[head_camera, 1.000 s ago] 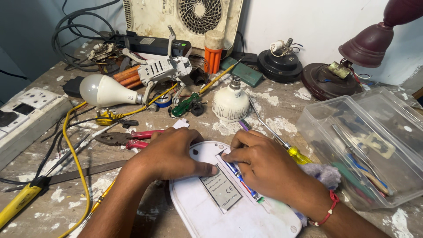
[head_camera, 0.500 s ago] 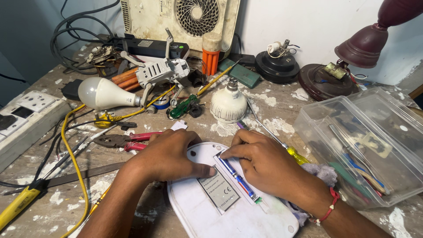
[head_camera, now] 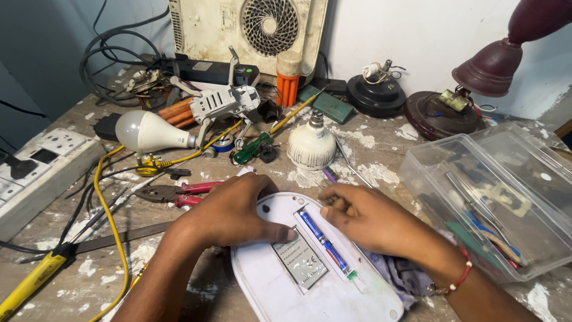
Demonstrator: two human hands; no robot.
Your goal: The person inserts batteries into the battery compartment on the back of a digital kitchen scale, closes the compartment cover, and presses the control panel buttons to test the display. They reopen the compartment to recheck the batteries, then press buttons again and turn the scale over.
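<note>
Nearest, lying face down on the paint-flecked worktop (head_camera: 381,173): a white oval device (head_camera: 310,280) with its battery bay open, blue batteries (head_camera: 325,244) in a row inside and a grey label beside them. Resting on its upper left part, the left hand (head_camera: 235,211), fingers loosely curled, thumb laid flat along the bay's edge, gripping nothing. On its upper right edge, the right hand (head_camera: 366,217), fingertips bunched together at the top end of the batteries (whether pinching something there, cannot tell); a red thread band (head_camera: 456,280) round that wrist. Under the right forearm, a crumpled grey cloth (head_camera: 399,274).

Just left of the left hand, red-handled pliers (head_camera: 173,192); farther left, a yellow cable (head_camera: 107,209), a yellow-handled tool (head_camera: 33,283) at the near corner, and a white switchboard (head_camera: 39,173) at the edge. To the right, a clear plastic box (head_camera: 494,203) holding small tools, lid open.

Past the hands, a white bulb housing (head_camera: 311,146) standing on its wide end, a green screwdriver (head_camera: 250,149), a white bulb (head_camera: 149,131) lying on its side, a small grey folded drone (head_camera: 223,101). Farther back, orange cylinders (head_camera: 287,86), two dark round bases (head_camera: 378,95), a maroon lamp (head_camera: 494,62), black cables (head_camera: 113,59), and against the wall a cream casing with a round fan grille (head_camera: 268,24)
</note>
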